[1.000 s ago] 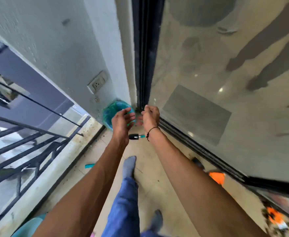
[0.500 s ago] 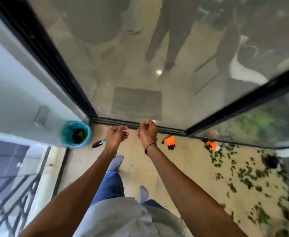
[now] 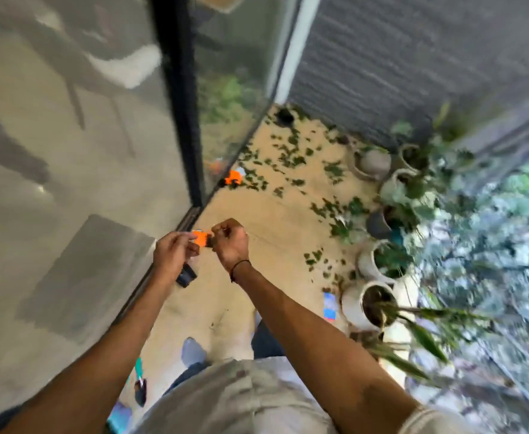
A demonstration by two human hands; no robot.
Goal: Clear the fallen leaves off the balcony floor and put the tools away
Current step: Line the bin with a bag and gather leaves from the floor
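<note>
Green fallen leaves lie scattered over the beige balcony floor, mostly at the far end. I hold both hands up in front of me, close together. My left hand and my right hand both have curled fingers, and I see nothing held in them. An orange and black tool shows between the hands and seems to lie on the floor behind them. A second orange tool lies by the glass door track. A green-handled tool lies near my feet.
The sliding glass door runs along the left. Several potted plants line the right side by the railing. A small dark pot stands at the far end, and a blue packet lies beside the nearest white pot.
My view has swung right, from the teal bucket in the corner to the leaf-strewn end with the pots. Both hands stay raised and close together, fingers curled.
</note>
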